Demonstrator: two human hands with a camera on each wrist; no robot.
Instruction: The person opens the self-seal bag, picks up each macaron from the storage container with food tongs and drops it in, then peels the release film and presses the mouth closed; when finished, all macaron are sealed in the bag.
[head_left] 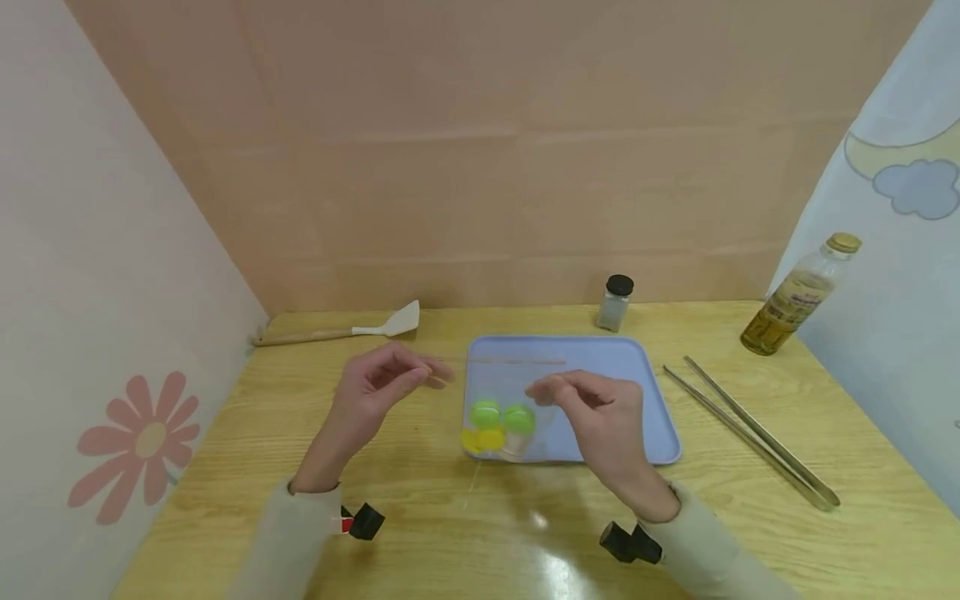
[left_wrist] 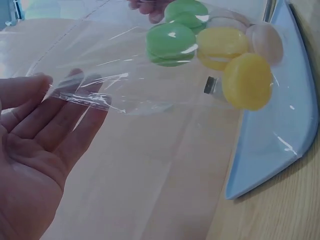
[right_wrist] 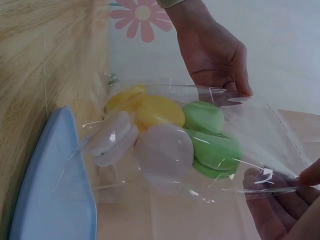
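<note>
A clear plastic bag point(right_wrist: 165, 87) hangs between both hands, with several macarons inside it. Green macarons point(head_left: 486, 414) lie closest to its upper edge, then yellow macarons point(left_wrist: 220, 45) and pale pinkish-white macarons point(right_wrist: 164, 155) lower down. My left hand point(head_left: 378, 383) pinches one upper side of the bag between thumb and fingers. On the opposite side, my right hand point(head_left: 600, 412) pinches the film the same way. The bag is raised over the left part of a blue tray point(head_left: 637, 375), so the tray shows through the film.
Right of the tray lie long metal tongs point(head_left: 757, 437). An oil bottle point(head_left: 795, 300) stands at the back right, and a small black-lidded jar point(head_left: 615, 303) behind the tray. A spatula point(head_left: 337, 331) with a wooden handle rests at the back left of the wooden table point(head_left: 300, 550).
</note>
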